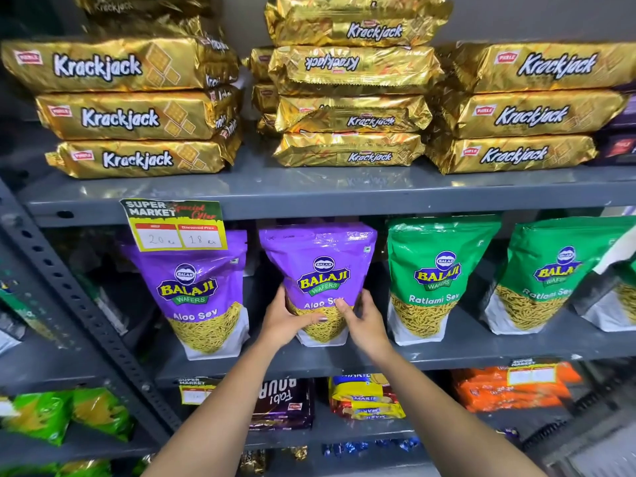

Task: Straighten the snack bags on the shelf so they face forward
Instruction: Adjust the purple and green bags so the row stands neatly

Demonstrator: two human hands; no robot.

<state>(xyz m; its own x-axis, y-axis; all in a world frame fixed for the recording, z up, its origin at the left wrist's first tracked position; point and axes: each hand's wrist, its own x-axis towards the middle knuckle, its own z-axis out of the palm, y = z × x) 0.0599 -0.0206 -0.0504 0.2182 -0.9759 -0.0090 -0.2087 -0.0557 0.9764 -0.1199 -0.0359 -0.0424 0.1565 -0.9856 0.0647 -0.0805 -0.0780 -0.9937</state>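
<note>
While it stands upright on the grey metal shelf (pixel 447 352), the glossy purple Aloo Sev pouch (pixel 318 270) faces forward. The left hand (pixel 287 321) and right hand (pixel 361 323) clasp its lower sides, thumbs across the front.

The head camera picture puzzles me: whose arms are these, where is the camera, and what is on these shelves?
No machine here: a person wears one wide-angle camera on the head, looking forward and down, so you see their own two bare arms. The left hand and right hand grip the lower part of a purple Aloo Sev bag standing on the middle shelf. Beside it stand another purple bag and green Ratlami Sev bags. Above lie stacked gold Krackjack packs. A price tag hangs on the upper shelf edge.
</note>
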